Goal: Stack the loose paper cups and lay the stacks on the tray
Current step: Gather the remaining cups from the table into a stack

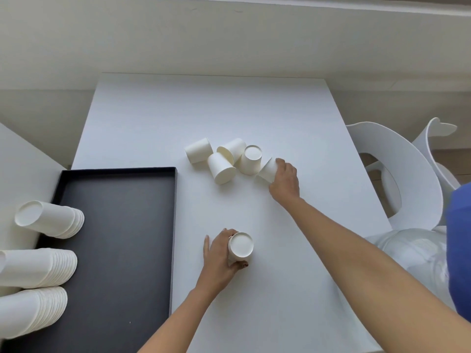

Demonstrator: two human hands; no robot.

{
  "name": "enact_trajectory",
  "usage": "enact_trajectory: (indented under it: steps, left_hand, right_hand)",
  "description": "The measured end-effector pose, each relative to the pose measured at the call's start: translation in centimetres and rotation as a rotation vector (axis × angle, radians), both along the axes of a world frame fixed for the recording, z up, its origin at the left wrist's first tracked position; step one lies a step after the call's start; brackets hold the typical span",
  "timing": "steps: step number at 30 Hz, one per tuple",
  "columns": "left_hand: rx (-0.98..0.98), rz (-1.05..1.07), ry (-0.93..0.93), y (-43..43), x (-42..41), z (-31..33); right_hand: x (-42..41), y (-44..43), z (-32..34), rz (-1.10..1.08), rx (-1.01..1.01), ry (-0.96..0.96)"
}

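Several loose white paper cups [221, 169] lie in a cluster at the middle of the white table; one stands upside down [251, 160]. My right hand [285, 179] reaches to the cluster's right end and grips a tipped cup [267, 170]. My left hand [219, 253] holds an upside-down cup or short stack [240, 247] upright on the table nearer to me. A black tray [114, 225] lies on the left. Three stacks of cups lie on their sides along its left edge [51, 222], [40, 267], [30, 312].
The white table [204, 110] ends at a pale wall ledge behind. White chairs [407, 179] stand off the right edge. A blue sleeve [458, 238] shows at the far right. Another white surface [15, 161] adjoins the left side.
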State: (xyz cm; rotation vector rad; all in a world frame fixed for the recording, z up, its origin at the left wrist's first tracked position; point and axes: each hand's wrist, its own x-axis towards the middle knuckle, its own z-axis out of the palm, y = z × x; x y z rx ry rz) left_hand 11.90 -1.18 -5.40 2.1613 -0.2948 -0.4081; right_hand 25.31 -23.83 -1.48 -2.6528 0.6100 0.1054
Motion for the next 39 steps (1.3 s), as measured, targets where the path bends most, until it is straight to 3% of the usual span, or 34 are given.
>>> enact_trajectory:
  steps: [4, 9, 13, 19, 22, 31, 39]
  left_hand:
    - [0.064, -0.026, -0.086, 0.2, 0.0, -0.5]
    - [0.087, -0.038, -0.12, 0.4, -0.1, -0.6]
    - [0.045, -0.015, -0.123, 0.5, -0.5, -0.6]
    - [0.01, 0.005, -0.075, 1.2, -1.0, -1.1]
    - [-0.039, 0.041, -0.027, 1.2, -1.1, -0.8]
    - [-0.115, 0.128, -0.035, 0.5, -1.1, 0.8]
    - [-0.057, 0.162, -0.08, -0.1, -0.2, 0.8]
  right_hand:
    - [-1.5, 0.3, -1.0, -0.003, -0.012, -0.003]
    - [-5.3, 1.4, -0.7, -0.131, 0.278, -0.194]
    - [-8.9, 3.1, 1.7, -0.072, 0.381, -0.36]
    - [-14.5, 6.6, 5.7, 0.129, 0.161, -0.48]
    - [-16.3, 8.3, 5.6, 0.194, 0.051, -0.42]
    - [-16.8, 10.2, 1.8, 0.256, -0.018, -0.147]
    - [-10.1, 8.5, 4.2, 0.122, -0.119, -0.448]
